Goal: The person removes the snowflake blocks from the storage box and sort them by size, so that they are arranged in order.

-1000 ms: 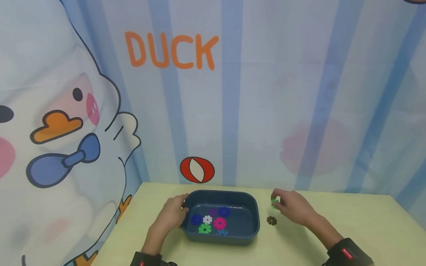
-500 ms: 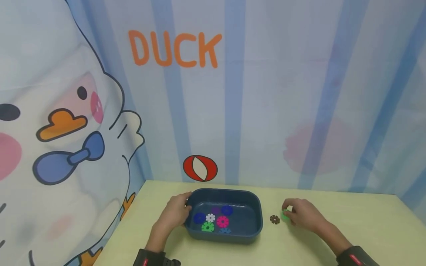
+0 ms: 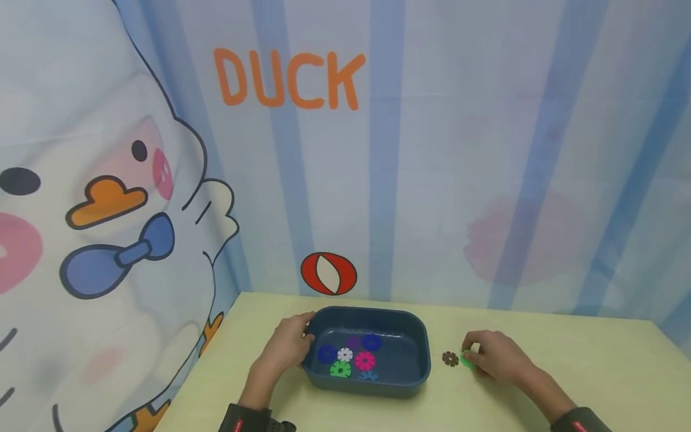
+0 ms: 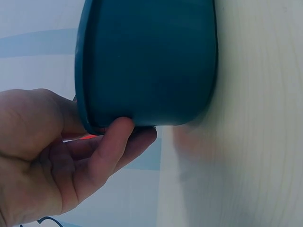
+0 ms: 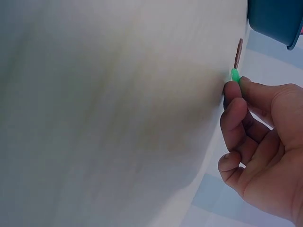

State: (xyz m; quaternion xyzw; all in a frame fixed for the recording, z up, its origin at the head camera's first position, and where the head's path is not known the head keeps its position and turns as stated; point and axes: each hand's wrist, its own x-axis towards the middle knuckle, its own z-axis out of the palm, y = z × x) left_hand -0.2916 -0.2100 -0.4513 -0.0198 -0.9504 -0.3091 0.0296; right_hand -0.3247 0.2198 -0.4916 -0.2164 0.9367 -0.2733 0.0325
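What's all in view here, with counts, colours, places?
Backdrop: one, striped blue, rear
Duck print: one, white, backdrop left
Lettering: one, orange, backdrop
Ball print: one, red-white, backdrop
Patch: one, pink, backdrop
Table: one, pale yellow, front
Tray: one, dark blue, on table
Discs: two, dark blue, in tray
Discs: two, purple and white, in tray
Discs: two, pink and green, in tray
Disc: one, lighter blue, in tray
Disc: one, brown, on table
Disc: one, green, beside brown disc
Wristbands: two, black, wrists
Left hand: one, gripping tray
Right hand: one, pinching green disc outside tray
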